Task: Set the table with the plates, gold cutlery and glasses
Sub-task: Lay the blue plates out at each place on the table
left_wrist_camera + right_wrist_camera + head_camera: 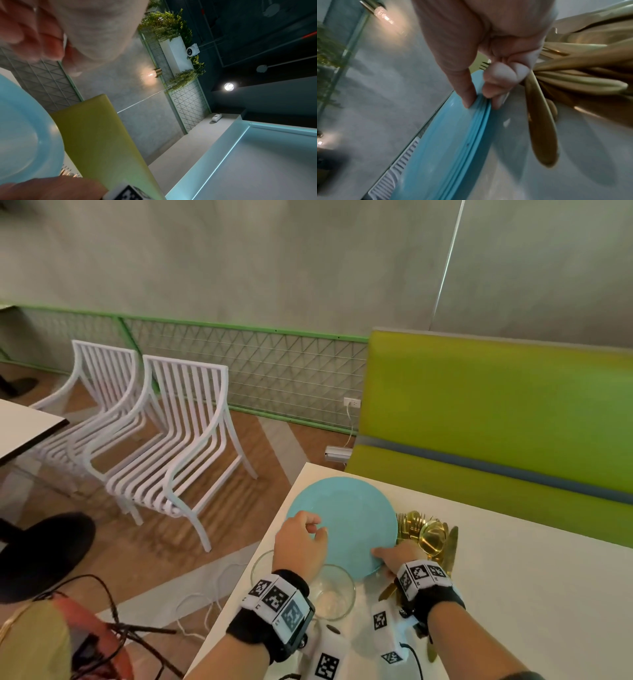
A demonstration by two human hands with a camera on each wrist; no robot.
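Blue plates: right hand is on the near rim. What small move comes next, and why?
Probably lift only the top plate off the stack. In the right wrist view the right hand pinches the rim of the blue plates, where several edges show. The left hand lies curled over the top plate; whether it presses is unclear.

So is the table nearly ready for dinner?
Not yet, nothing looks laid out. The blue plates sit stacked, and the right hand pinches the rim while the left hand rests on top. The gold cutlery lies heaped; the glasses wait nearby.
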